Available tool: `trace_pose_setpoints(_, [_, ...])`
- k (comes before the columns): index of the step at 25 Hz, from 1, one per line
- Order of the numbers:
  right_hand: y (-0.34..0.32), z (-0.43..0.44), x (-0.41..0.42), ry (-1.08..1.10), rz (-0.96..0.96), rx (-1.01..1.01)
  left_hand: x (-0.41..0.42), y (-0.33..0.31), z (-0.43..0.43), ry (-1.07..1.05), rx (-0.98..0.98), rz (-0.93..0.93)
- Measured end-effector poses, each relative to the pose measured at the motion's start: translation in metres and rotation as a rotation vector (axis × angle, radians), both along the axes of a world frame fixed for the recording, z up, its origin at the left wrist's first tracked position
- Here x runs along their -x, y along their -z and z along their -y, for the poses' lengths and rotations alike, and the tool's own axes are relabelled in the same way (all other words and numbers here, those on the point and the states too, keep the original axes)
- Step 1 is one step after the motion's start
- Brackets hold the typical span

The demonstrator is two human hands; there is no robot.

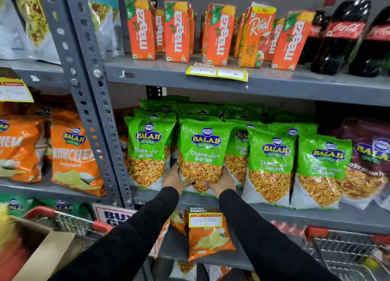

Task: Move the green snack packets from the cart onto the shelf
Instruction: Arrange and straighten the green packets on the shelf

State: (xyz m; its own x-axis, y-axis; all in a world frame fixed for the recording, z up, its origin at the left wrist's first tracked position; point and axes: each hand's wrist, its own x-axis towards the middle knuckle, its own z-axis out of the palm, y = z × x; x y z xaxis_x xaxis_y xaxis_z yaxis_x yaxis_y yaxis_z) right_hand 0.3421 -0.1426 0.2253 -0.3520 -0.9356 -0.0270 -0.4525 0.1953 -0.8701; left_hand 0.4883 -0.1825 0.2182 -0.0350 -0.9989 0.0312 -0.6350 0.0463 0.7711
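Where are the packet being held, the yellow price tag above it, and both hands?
held green packet (203, 147), head view, label middle
yellow price tag (217, 73), head view, centre
left hand (175, 178), head view, back
right hand (222, 182), head view, back

You are reaching both black-sleeved arms forward, your left hand (174, 178) and right hand (221, 182) curling inward toward each other, fingers seemingly clamping from either side, though fingertips are partly hidden.
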Motion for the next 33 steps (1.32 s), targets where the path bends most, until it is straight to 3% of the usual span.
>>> trace_pose_setpoints(6, [0.009, 0.0, -0.007, -0.017, -0.089, -0.025, -0.007, 0.011, -0.006, -0.023, -0.009, 0.019])
trace_pose_setpoints(9, [0.004, -0.005, -0.002, -0.057, 0.01, 0.005, -0.003, 0.005, -0.016, -0.022, 0.028, -0.018])
trace_pose_setpoints(11, [-0.008, -0.015, 0.011, -0.02, 0.104, 0.12, 0.003, -0.001, -0.031, -0.082, 0.243, -0.019])
trace_pose_setpoints(14, [-0.028, -0.031, 0.06, 0.325, 0.037, 0.385, 0.036, 0.0, -0.054, 0.012, 0.651, 0.11])
trace_pose_setpoints(15, [-0.032, -0.037, 0.084, 0.459, -0.029, 0.429, 0.055, 0.0, -0.058, 0.109, 0.646, 0.107])
trace_pose_setpoints(17, [-0.03, -0.049, 0.126, 0.613, -0.097, 0.345, 0.096, -0.005, -0.063, 0.305, 0.355, 0.017])
trace_pose_setpoints(19, [-0.02, -0.057, 0.153, 0.536, -0.012, 0.143, 0.137, -0.002, -0.058, 0.392, 0.004, -0.035])
trace_pose_setpoints(21, [-0.009, -0.062, 0.165, 0.393, 0.044, -0.038, 0.168, 0.003, -0.052, 0.364, -0.118, 0.014])
trace_pose_setpoints(24, [-0.005, -0.063, 0.168, 0.313, 0.063, -0.164, 0.183, 0.007, -0.047, 0.301, -0.131, 0.115])
trace_pose_setpoints(28, [-0.002, -0.055, 0.148, 0.276, 0.06, -0.084, 0.158, 0.017, -0.04, 0.146, -0.085, 0.091])
trace_pose_setpoints(33, [0.002, -0.049, 0.125, 0.274, 0.038, -0.117, 0.133, 0.015, -0.033, 0.166, -0.068, 0.171])
